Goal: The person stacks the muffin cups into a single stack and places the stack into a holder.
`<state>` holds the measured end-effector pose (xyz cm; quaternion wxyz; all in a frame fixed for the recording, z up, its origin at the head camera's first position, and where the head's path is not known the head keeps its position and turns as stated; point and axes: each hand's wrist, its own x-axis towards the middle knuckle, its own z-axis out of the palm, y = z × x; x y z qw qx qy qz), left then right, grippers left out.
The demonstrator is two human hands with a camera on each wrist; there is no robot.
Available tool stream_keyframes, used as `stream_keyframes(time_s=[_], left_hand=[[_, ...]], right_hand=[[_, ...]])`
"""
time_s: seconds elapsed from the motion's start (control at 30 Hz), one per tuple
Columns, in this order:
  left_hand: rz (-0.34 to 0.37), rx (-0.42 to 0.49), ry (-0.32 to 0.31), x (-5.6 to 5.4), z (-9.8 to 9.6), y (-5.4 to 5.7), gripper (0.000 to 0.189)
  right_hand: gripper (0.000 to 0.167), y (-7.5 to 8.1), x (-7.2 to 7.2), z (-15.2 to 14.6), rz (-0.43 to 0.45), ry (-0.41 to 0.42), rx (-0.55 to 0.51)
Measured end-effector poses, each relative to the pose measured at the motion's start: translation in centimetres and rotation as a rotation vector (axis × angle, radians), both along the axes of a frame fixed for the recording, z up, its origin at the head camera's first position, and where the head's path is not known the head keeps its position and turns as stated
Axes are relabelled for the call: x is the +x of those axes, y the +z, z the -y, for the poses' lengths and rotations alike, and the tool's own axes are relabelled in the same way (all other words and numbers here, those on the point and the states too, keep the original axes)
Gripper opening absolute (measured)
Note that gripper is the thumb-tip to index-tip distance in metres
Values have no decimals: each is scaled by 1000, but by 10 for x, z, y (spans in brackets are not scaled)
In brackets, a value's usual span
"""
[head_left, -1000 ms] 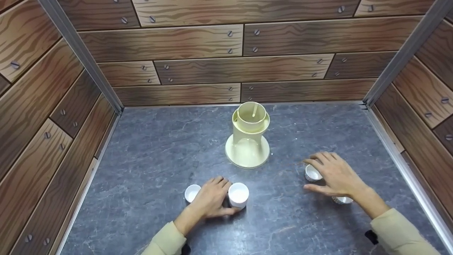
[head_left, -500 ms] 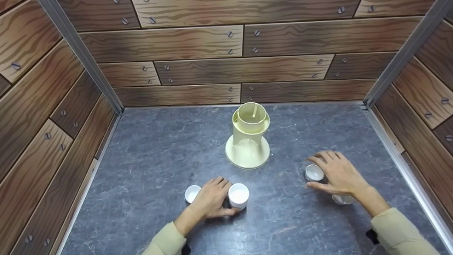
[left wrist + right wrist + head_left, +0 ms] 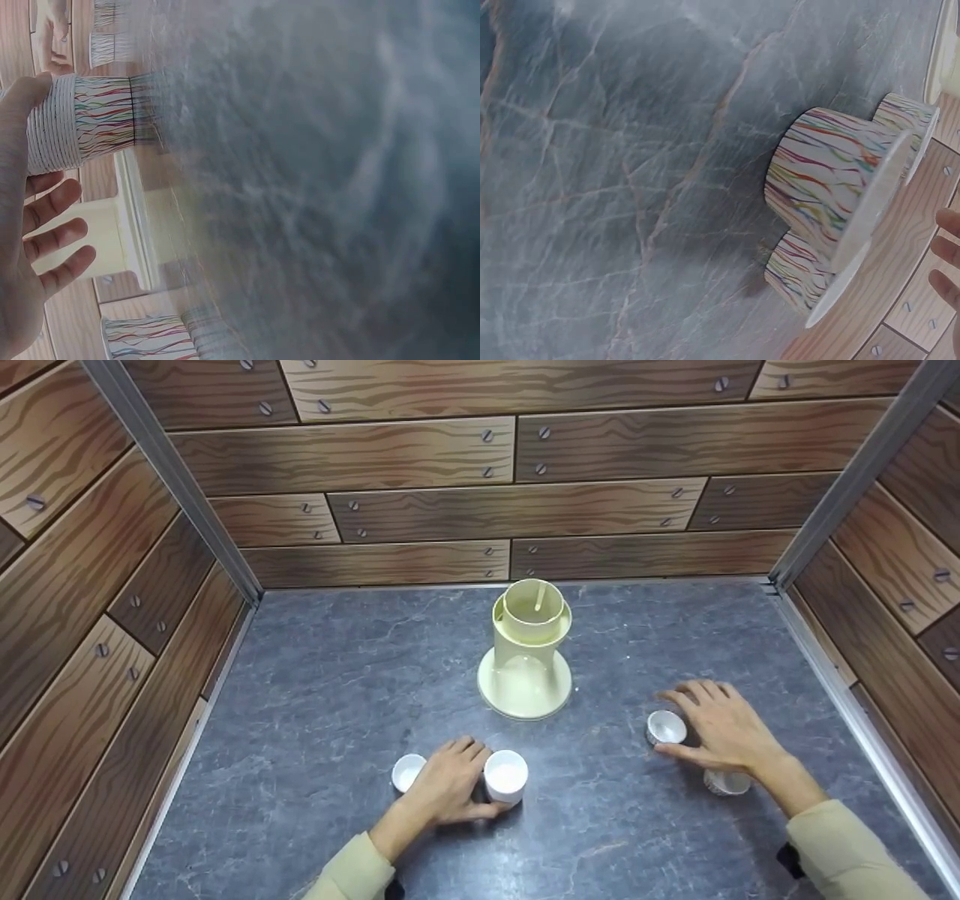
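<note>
I see the cup stack [image 3: 505, 780] upright on the table [image 3: 300, 682], left hand [image 3: 446, 784] pinching it between thumb and a finger, other fingers spread. Single cup [image 3: 407, 772] left of that hand. Right hand [image 3: 726, 727] has fingers spread around a small cup [image 3: 666, 728]; can't tell contact. Yellow stand [image 3: 525, 682] beyond.

Left sleeve [image 3: 349, 870] and right sleeve [image 3: 847, 847] are both showing plain pale khaki; a small black piece [image 3: 789, 860] is showing beneath each.
</note>
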<state>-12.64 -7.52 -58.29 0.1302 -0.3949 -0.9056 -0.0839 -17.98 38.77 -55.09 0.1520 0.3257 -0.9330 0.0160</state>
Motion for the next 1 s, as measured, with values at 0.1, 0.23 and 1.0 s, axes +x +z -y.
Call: stream_keyframes(time_s=[0.1,0.23,1.0], left_hand=[[-4,19,-2,0,0,-1,71],[-7,28,-4,-1,0,-2,68],[-12,28,-16,-1,0,-2,72]], right_hand=[[88,-2,-1,-2,-12,-5,15],[91,-5,-3,-5,-23,-18,31],[83,-18,-2,-8,27,-51,73]])
